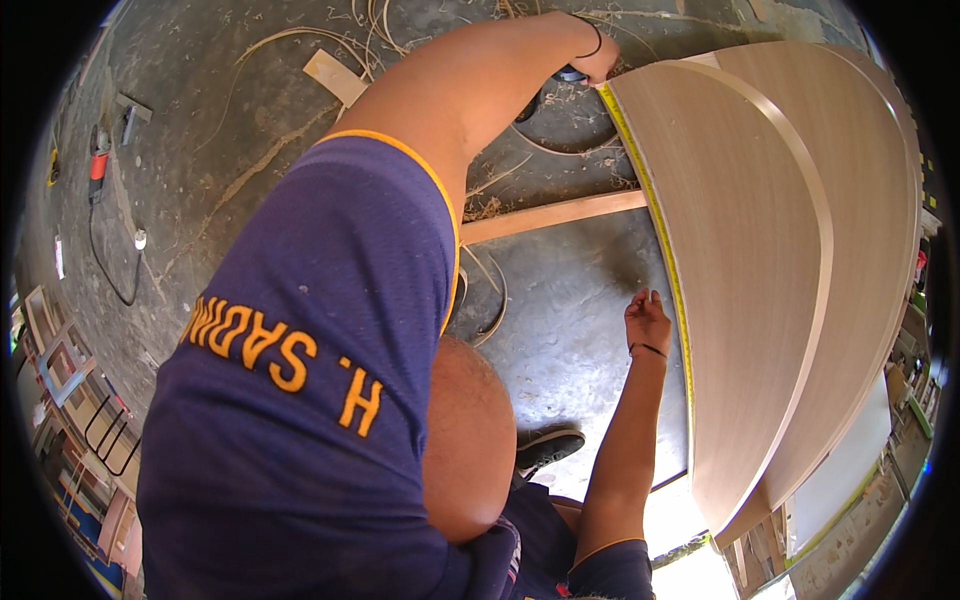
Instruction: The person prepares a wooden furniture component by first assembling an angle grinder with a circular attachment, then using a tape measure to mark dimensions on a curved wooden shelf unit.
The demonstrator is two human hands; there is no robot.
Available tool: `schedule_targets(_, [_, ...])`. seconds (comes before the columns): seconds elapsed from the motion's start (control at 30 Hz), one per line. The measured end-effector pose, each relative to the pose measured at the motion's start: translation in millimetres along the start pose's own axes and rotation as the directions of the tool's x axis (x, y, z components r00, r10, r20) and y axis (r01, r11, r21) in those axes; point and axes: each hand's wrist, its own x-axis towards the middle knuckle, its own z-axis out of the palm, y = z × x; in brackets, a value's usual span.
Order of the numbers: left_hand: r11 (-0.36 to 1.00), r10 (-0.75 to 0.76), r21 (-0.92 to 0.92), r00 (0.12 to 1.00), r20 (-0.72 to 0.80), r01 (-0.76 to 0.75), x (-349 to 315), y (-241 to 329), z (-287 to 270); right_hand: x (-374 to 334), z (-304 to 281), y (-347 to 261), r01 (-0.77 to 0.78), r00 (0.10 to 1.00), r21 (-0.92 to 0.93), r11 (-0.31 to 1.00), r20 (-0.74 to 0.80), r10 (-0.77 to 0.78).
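A yellow tape measure (655,215) runs stretched along the near-left edge of a large wood-grain panel (725,250). At the panel's far corner, my left hand (598,62) is closed around the tape's end of the line, where a bit of a dark blue case shows; most of its fingers are hidden. My right hand (648,322) hovers just left of the tape, about midway along the edge, apart from it. Its fingers are curled in, and whatever they may hold is too small to make out.
A pale wooden bar (555,217) reaches the panel's edge. Thin curled strips (290,35) and shavings litter the concrete floor (250,110). A red-and-grey corded power tool (98,165) lies far left. A second wood-grain panel (860,200) lies beyond the first. My shoe (550,450) shows below.
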Motion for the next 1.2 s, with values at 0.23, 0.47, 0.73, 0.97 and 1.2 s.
schedule_targets(0.23, [1.0, 0.008, 0.014, 1.0, -0.019, -0.008, -1, 8, -3, 11, -16, -13, 0.038, 0.992, 0.066, 0.997, -0.123, -0.03])
schedule_targets(0.47, [0.993, 0.091, -0.073, 0.995, -0.038, -0.094, -47, 22, -13, 4, -13, -20, 0.082, 0.991, 0.165, 0.983, -0.122, -0.062])
schedule_targets(0.73, [0.991, 0.078, -0.104, 0.997, -0.009, -0.079, -150, 52, 7, -28, -19, 12, 0.228, 0.944, -0.768, 0.599, 0.324, 0.055])
schedule_targets(0.97, [0.975, 0.088, -0.211, 0.994, 0.067, -0.072, -234, 90, 98, -112, 100, 24, -0.048, 0.664, -0.761, 0.647, 0.459, 0.59])
schedule_targets(1.2, [0.913, 0.191, -0.406, 0.923, 0.334, -0.042, -284, 160, 165, -111, 148, 32, -0.086, 0.813, -0.628, 0.773, 0.404, 0.419])
